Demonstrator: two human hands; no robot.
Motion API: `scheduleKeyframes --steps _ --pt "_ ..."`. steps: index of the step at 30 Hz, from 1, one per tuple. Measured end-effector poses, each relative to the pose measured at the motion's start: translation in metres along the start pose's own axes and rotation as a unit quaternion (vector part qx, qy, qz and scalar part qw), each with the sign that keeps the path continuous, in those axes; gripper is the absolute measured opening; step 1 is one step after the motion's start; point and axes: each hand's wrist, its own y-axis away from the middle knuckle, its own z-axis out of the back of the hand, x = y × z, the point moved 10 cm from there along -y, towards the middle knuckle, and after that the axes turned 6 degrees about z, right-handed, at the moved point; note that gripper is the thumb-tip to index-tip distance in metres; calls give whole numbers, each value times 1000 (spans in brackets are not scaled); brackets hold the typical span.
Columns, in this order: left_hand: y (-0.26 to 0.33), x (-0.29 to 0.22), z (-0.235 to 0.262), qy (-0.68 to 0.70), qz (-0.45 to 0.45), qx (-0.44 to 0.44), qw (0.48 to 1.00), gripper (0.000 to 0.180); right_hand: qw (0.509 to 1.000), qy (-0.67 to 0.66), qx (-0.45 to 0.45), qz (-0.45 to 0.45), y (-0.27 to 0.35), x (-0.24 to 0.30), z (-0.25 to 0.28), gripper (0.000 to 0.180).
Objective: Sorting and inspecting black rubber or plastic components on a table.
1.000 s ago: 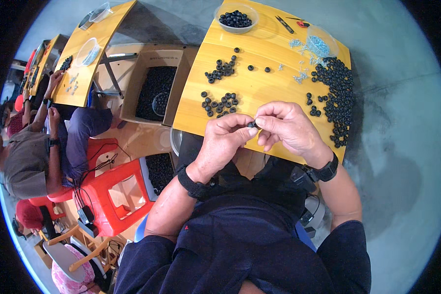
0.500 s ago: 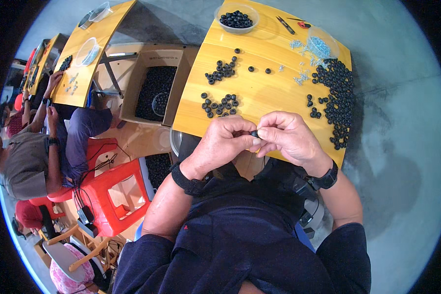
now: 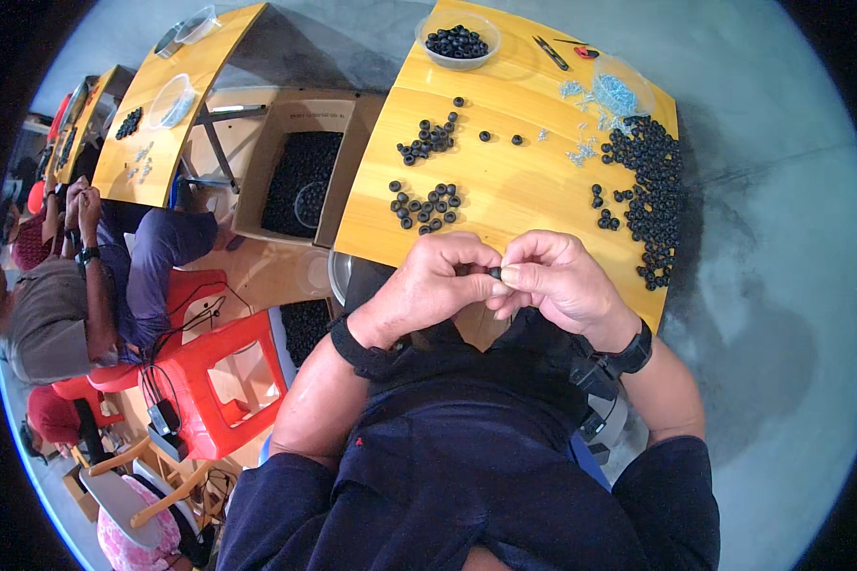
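Observation:
Just past the table's near edge, my left hand (image 3: 445,276) pinches a small round black part (image 3: 494,273) between thumb and fingertips. My right hand (image 3: 557,283) meets it from the other side, thumb and forefinger closed on the same part. Fingers cover most of the piece, so its hole and anything in it cannot be made out. Beyond my hands, a loose group of black ring-shaped parts (image 3: 428,205) lies on the yellow tabletop (image 3: 514,181). Another such group (image 3: 427,143) sits farther off. A large spread of the same parts (image 3: 649,181) covers the table's right side.
At the far edge stand a clear bowl of black parts (image 3: 457,43), black snips (image 3: 550,53) and a tipped clear tub (image 3: 624,90) spilling small silvery pieces. To the left are a cardboard box of black parts (image 3: 300,181), a red stool (image 3: 219,381) and a co-worker (image 3: 57,305) at another table.
Both my hands stay together around the black part, with their fingers slightly shifted. The co-worker's hand has drawn back from the other table toward their other hand.

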Motion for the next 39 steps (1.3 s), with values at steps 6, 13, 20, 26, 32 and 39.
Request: scheduleKeyframes --steps 6,13,20,26,32,39 --pt "3 -8 1 -69 -9 6 998 13 1000 10 -8 4 1 -6 -2 9" --pt "7 -14 0 -28 -27 -17 999 11 997 -58 -19 -43 0 -9 -10 17" --pt "8 -34 -4 -31 -65 6 997 9 995 -14 35 -91 5 -14 -15 29" --pt "7 -33 -8 -20 -68 34 997 11 989 10 98 -109 8 -12 -26 37" --pt "5 -31 -11 -4 -65 70 995 13 986 -4 82 -144 12 -17 -27 39" --pt "2 -30 -15 13 -54 103 993 11 990 58 67 -113 12 -13 -27 33"
